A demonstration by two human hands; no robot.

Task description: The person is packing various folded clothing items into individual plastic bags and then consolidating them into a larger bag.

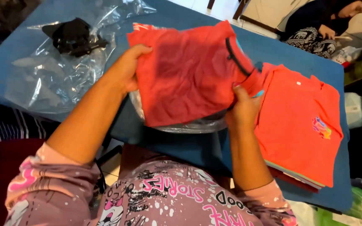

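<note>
left hand (126, 71) gripping left edge of folded red shirt (185, 75), fingers curled around it | right hand (243, 109) pinching its lower right edge | shirt hovering mid-frame above clear plastic bag (197, 124) | orange shirt stack (300, 125) lying at right on blue table (189, 146)

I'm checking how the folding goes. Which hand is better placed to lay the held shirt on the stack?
Probably the right hand: it grips the shirt at the edge next to the stack. The left hand holds the far edge, away from it.
</note>
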